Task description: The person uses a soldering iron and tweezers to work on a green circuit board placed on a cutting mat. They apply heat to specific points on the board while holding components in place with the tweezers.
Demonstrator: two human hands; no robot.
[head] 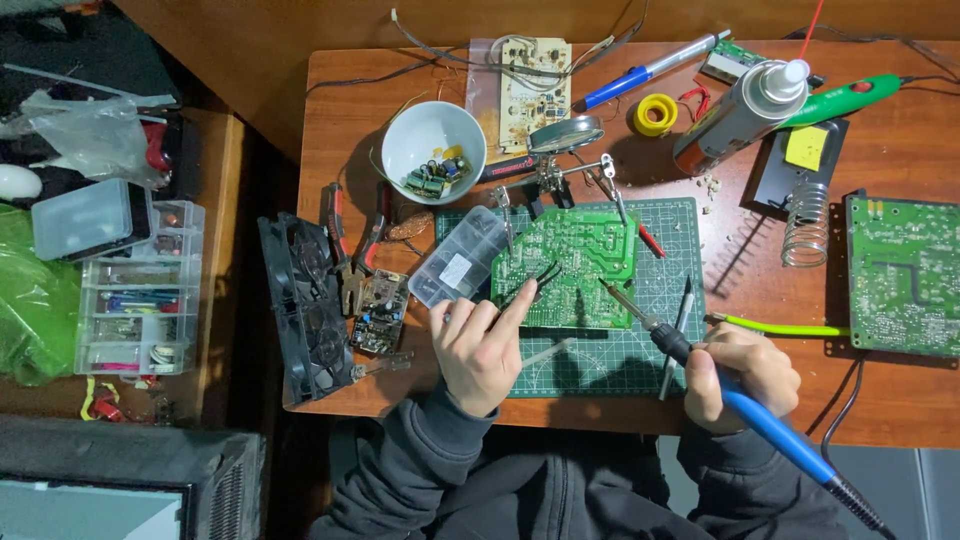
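A green circuit board (575, 262) lies on a green cutting mat (600, 360), clipped in a small helping-hands stand (560, 175). My left hand (480, 345) holds black tweezers (535, 283) whose tips touch the board's left part. My right hand (740, 375) grips a blue-handled soldering iron (690, 355); its metal tip rests on the board near its lower right.
A white bowl (433, 150) of small parts, a clear plastic parts box (460, 257), a spray can (740, 115), a solder-iron coil stand (805, 225) and a second green board (900, 275) surround the mat. Black fans (305, 305) stand at the left edge. Drawers (140, 290) sit further left.
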